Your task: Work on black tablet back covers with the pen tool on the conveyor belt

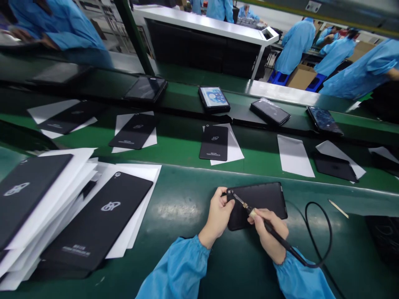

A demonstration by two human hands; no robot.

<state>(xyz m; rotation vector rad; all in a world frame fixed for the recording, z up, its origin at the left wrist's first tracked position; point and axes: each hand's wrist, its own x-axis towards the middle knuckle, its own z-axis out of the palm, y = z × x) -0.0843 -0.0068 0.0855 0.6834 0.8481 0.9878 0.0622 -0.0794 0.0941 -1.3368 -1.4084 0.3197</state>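
A black tablet back cover lies on the green bench in front of me. My left hand grips its left edge, fingers curled round it. My right hand is closed like a pen grip on a thin corded tool. The tool's metal tip rests near the cover's upper left corner. Its black cable loops off to the right.
A stack of black covers and white sheets lies at my left. More covers on sheets and tablets ride the green belt beyond. A small stick lies at right. People in blue coats work behind.
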